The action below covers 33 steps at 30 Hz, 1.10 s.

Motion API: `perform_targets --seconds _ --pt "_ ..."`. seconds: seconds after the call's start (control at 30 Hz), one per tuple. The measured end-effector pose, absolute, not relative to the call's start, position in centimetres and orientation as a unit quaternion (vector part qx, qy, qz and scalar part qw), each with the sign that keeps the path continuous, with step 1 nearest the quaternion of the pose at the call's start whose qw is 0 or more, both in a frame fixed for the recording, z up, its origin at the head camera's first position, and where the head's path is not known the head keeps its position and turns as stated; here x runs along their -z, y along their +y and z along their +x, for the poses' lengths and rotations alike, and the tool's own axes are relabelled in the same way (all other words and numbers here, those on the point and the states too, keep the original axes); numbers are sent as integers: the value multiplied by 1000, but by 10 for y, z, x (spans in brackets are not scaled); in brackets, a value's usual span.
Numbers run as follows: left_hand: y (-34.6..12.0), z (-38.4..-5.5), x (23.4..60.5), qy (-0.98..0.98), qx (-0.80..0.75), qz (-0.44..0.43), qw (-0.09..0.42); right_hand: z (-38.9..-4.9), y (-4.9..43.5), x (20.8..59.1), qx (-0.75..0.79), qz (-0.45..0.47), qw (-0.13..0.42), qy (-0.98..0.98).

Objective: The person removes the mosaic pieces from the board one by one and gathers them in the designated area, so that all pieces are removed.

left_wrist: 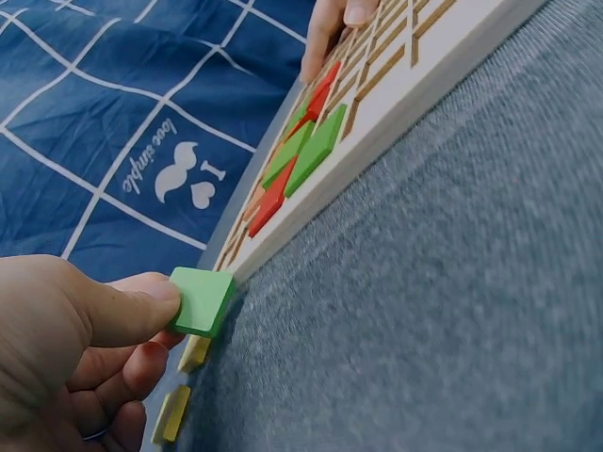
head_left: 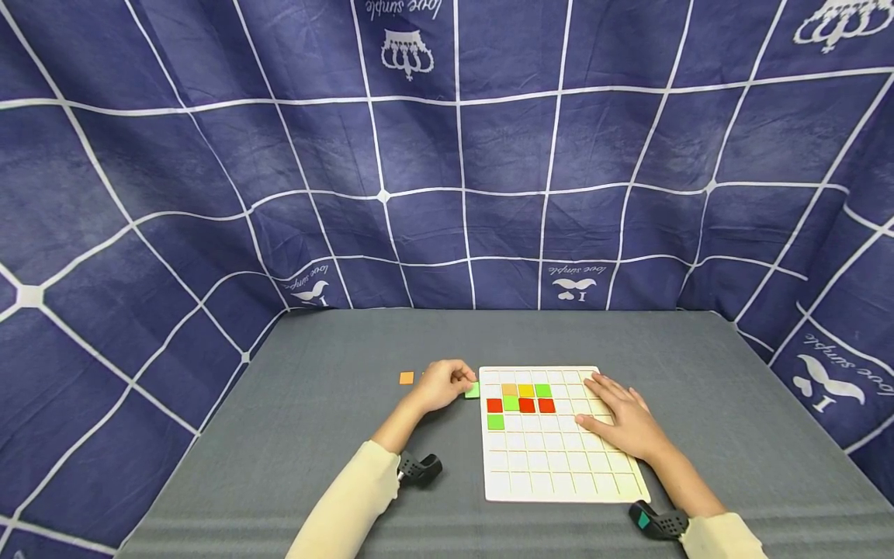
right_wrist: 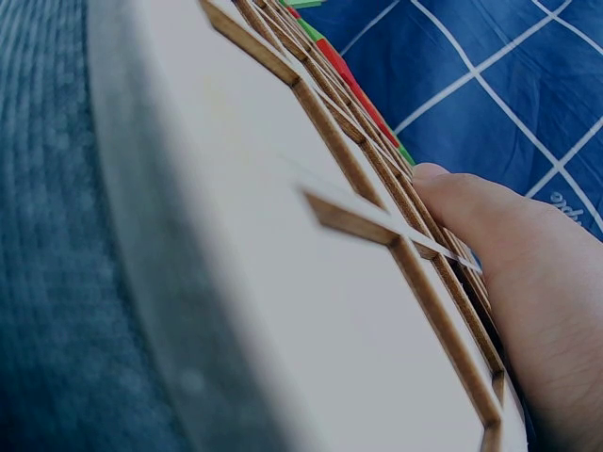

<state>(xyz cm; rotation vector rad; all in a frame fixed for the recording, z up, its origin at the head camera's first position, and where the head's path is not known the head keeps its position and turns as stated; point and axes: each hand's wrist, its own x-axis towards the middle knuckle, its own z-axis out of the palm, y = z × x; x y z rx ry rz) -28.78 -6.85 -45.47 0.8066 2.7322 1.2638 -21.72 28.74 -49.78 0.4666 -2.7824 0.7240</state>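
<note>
Lower centre: left hand (head_left: 440, 386) pinches green tile (left_wrist: 203, 303), likely light, stiff; edge grip best. Lower right: right hand (head_left: 626, 421) spread on board (head_left: 542, 464).

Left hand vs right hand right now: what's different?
The left hand pinches a light green tile; the right hand holds no tile and rests on the pale board. The left hand's fingers are curled; the right hand's are extended, thumb apart. Both are bare, below cream sleeves.

Noted navy cloth (head_left: 503, 147), white-gridded, upper frame.
Logged red, green, yellow, orange tiles (head_left: 527, 405) on cream board (head_left: 549, 463), lower centre.
</note>
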Motion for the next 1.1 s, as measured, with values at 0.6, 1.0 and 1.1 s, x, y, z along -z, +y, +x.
perform_targets --seconds 0.6,1.0,1.1 --pt "-69 -284 467 891 -368 264 -16 -216 287 498 -247 161 116 -948" --pt "-67 -285 467 899 -344 268 -35 -217 287 497 -245 162 116 -949" --pt "-65 -286 465 901 -337 270 -44 -217 287 497 -245 161 114 -949"
